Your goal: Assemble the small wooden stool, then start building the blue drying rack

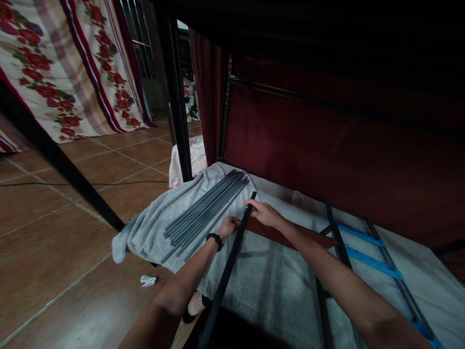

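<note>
A long black metal bar (232,259) runs slantwise from its upper end on the grey blanket (269,271) down to the bottom of the view. My right hand (264,214) is closed around this bar near its upper end, beside a small shiny fitting (247,207). On the bar's left side, my left hand (228,227), with a black band on the wrist, has its fingers curled together; what they pinch is hidden. A reddish-brown panel (269,232) reaches from the bar, under my right forearm, to a black metal frame (339,242) with blue strips.
Several thin grey rods (207,208) lie bundled on the blanket, left of my hands. Black upright posts (178,106) and a dark overhead structure surround the surface. A dark red curtain (327,145) hangs behind. Crumpled white scrap (148,280) lies on the tiled floor.
</note>
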Tool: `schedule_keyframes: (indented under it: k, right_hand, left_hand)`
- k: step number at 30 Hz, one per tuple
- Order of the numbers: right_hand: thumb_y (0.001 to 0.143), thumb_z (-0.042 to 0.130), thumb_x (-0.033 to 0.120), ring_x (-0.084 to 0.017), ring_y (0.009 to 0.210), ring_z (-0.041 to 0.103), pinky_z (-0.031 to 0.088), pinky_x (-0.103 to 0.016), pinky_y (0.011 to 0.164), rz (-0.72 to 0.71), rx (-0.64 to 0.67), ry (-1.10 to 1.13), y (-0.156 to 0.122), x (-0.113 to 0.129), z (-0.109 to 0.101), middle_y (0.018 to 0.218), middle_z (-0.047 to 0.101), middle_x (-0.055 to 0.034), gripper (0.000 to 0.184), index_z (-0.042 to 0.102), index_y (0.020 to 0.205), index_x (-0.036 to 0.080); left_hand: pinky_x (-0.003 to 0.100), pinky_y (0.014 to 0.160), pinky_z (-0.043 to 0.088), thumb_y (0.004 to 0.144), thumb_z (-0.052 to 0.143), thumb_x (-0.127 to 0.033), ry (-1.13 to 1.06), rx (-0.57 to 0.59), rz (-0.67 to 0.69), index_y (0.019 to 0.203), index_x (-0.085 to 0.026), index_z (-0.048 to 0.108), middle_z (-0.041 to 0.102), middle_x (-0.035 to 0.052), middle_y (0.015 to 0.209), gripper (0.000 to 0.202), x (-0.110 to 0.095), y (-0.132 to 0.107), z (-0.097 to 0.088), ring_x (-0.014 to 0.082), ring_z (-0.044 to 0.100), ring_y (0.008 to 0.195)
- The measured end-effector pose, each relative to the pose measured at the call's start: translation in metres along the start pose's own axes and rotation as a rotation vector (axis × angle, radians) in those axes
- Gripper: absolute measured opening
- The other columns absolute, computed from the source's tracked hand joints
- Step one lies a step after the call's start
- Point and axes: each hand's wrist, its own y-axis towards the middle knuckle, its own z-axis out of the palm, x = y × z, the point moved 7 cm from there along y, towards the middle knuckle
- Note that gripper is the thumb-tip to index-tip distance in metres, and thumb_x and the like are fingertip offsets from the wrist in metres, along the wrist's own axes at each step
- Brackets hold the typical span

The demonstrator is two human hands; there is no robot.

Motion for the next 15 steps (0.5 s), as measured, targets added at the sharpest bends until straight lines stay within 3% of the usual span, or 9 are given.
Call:
schedule_keyframes:
  k: [8,11,15]
  right_hand:
    - [0.085,0.055,0.018,-0.018,0.088,0.065,0.044,-0.025,0.077,-0.011,-0.002,0.008,0.0027,-0.0031,0.0034,0.094,0.07,-0.0002,0.042,0.059,0.125,0.028]
    - [0.084,0.055,0.016,-0.018,0.088,0.065,0.044,-0.025,0.078,-0.003,-0.001,0.007,0.0033,-0.0035,0.0037,0.096,0.071,-0.0006,0.044,0.058,0.127,0.027]
    - [0.085,0.056,0.017,-0.018,0.086,0.066,0.045,-0.025,0.078,0.003,0.011,0.005,0.0029,-0.003,0.0051,0.095,0.071,0.0001,0.043,0.058,0.126,0.027]
  left_hand:
    - [0.022,0.059,0.039,0.067,0.067,-0.011,0.027,0.016,0.058,0.068,-0.015,0.06,0.057,-0.002,0.062,0.008,-0.0052,0.0003,-0.0035,0.0109,0.05,0.06]
    - [0.023,0.056,0.036,0.073,0.066,-0.016,0.032,0.003,0.05,0.069,-0.015,0.059,0.054,-0.0023,0.058,0.008,-0.0014,0.0021,-0.0046,0.0109,0.047,0.054]
    - [0.023,0.053,0.032,0.071,0.06,-0.008,0.039,0.001,0.066,0.062,-0.015,0.056,0.05,-0.003,0.052,0.012,-0.0005,0.0063,-0.0034,0.0095,0.042,0.051]
